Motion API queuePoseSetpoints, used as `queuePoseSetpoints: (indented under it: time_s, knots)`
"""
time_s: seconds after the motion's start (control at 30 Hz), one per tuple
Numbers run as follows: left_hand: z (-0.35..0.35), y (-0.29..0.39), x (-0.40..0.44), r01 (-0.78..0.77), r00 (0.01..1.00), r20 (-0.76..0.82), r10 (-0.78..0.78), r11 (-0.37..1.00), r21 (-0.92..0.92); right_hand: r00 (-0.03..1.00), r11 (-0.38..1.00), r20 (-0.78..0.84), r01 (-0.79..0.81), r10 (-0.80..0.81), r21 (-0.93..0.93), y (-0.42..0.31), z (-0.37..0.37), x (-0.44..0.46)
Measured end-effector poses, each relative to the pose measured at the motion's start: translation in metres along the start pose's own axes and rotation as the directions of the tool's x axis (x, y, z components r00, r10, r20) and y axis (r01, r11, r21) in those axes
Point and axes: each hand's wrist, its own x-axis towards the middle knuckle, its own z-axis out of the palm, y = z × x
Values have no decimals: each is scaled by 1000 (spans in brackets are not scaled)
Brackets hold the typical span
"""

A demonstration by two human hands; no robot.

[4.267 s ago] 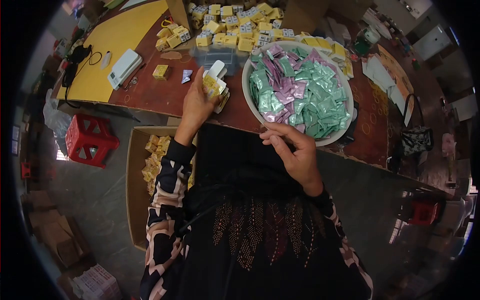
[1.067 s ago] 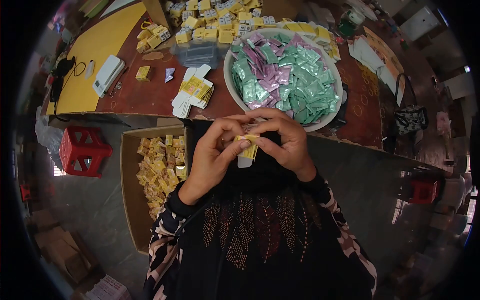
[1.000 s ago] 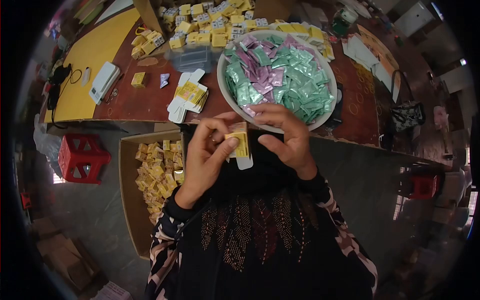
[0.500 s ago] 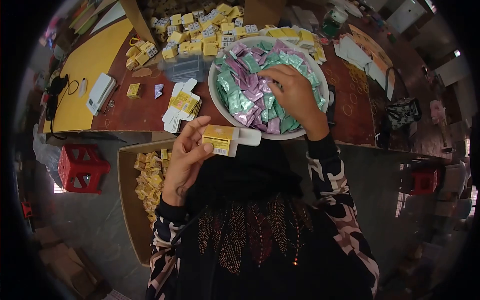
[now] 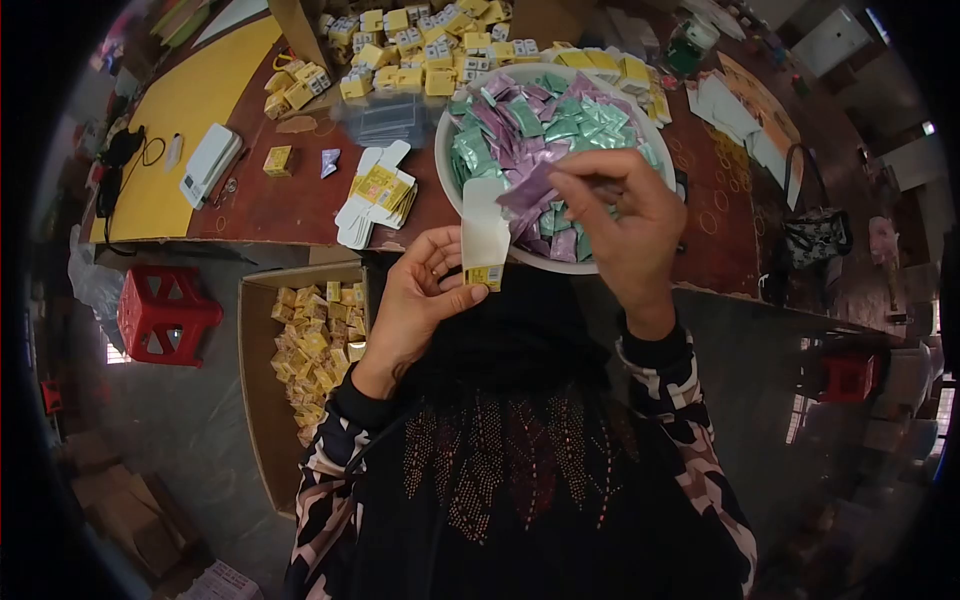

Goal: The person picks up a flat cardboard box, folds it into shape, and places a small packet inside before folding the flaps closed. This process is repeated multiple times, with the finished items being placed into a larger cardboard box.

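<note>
My left hand is closed round a small yellow and white carton, whose open end and raised white flap face up. Just right of the carton, my right hand pinches a purple sachet above the near part of a round white basin. Green and purple sachets fill the basin. Left of it on the table lies a stack of flat yellow and white cartons. Farther left are a lone purple sachet and a small closed yellow box.
A cardboard box of small yellow boxes stands below the table edge, beside a red stool. Many yellow and white packs are heaped at the table's back. A white scale and a yellow sheet lie left.
My right hand has come up from the basin toward the carton with a purple sachet. My left hand has turned the carton from sideways to upright, its opening now showing.
</note>
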Motion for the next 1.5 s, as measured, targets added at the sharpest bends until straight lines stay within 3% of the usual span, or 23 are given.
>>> queuePoseSetpoints:
  time_s: [0.07, 0.2, 0.27, 0.3, 0.37, 0.5, 0.6, 0.67, 0.7, 0.77, 0.8, 0.87, 1.13, 1.2, 1.3, 1.33, 1.4, 1.5]
  knots:
    - [7, 1, -2, -48, 999, -8, 49, 997, 53, 993, 991, 64, 101, -96, -87, -1, 11, -6]
    - [9, 1, -6, -164, 984, -40, 171, 977, 135, 982, 978, 176, 98, -66, -181, -1, 18, -8]
    - [10, 1, -7, -176, 982, -47, 184, 975, 136, 933, 976, 345, -20, 96, -218, -2, 16, -8]
    - [12, 0, -8, -185, 980, -50, 193, 973, 135, 934, 975, 343, -21, 98, -221, -1, 16, -7]
    - [16, -3, -9, -216, 972, -46, 229, 958, 187, 912, 887, 411, 205, -19, -413, 1, 16, -6]
    - [19, -3, -9, -314, 942, -37, 333, 917, 245, 869, 830, 493, 304, -40, -468, -2, 12, -9]
    - [19, 4, -12, -358, 928, -18, 372, 905, 231, 850, 925, 527, 187, 16, -330, 0, -3, -3]
    - [17, 4, -14, -379, 923, 15, 386, 897, 227, 893, 984, 432, 167, -126, -59, 6, -18, 1]
    - [16, 4, -15, -400, 916, 54, 398, 889, 221, 891, 984, 435, 168, -126, -58, 12, -16, -2]
    - [17, 6, -16, -392, 920, 78, 384, 894, 216, 889, 975, 416, 122, -190, 184, 27, -10, -14]
    - [19, 6, -16, -381, 925, 103, 367, 900, 212, 890, 976, 416, 121, -188, 181, 29, -5, -22]
    - [23, 10, -17, -361, 932, 119, 343, 910, 204, 884, 966, 458, -30, -94, 257, 33, 8, -40]
    - [21, 7, -20, -346, 935, 158, 318, 917, 198, 870, 975, 455, 114, -191, 191, 41, 16, -44]
    - [19, 4, -20, -359, 929, 163, 332, 916, 178, 844, 932, 396, 339, -363, 131, 41, 20, -39]
    - [23, 3, -21, -344, 938, 53, 341, 936, 66, 833, 917, 390, 385, -393, 102, 38, 21, -39]
    - [24, 5, -20, -345, 938, 52, 342, 936, 65, 832, 917, 391, 385, -393, 103, 37, 22, -43]
    - [24, 9, -19, -264, 964, 42, 263, 965, 7, 929, 964, 297, 162, -220, 209, 36, 27, -51]
    - [22, 9, -19, -266, 964, 33, 266, 964, -1, 918, 975, 341, 161, -204, 152, 32, 26, -47]
